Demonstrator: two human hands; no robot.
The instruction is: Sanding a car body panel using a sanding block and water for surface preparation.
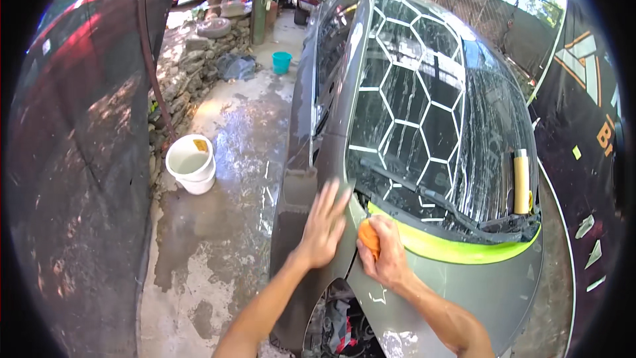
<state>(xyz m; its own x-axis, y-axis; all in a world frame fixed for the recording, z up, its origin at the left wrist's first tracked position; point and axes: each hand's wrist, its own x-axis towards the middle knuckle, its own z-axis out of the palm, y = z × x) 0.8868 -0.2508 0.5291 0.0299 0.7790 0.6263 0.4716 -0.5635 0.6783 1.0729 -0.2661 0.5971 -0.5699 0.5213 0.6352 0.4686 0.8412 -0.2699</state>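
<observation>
A dark grey car (pixel 457 285) takes up the middle and right of the view. My left hand (pixel 321 231) lies flat with its fingers stretched out, at the fender by the foot of the windshield pillar. Just right of it, my right hand (pixel 385 253) is closed round a soft orange cloth or sponge (pixel 368 238), pressed near the rear corner of the hood. A lime-green strip (pixel 457 249) runs along the windshield's lower edge. The windshield (pixel 404 106) carries white hexagon lines and wet streaks.
A white bucket (pixel 192 162) stands on the wet concrete at left, with a teal bucket (pixel 281 62) farther back. A pale yellow roll (pixel 522 182) rests at the windshield's right corner. Engine parts (pixel 338 328) show in an opening below my hands. Dark sheeting hangs on both sides.
</observation>
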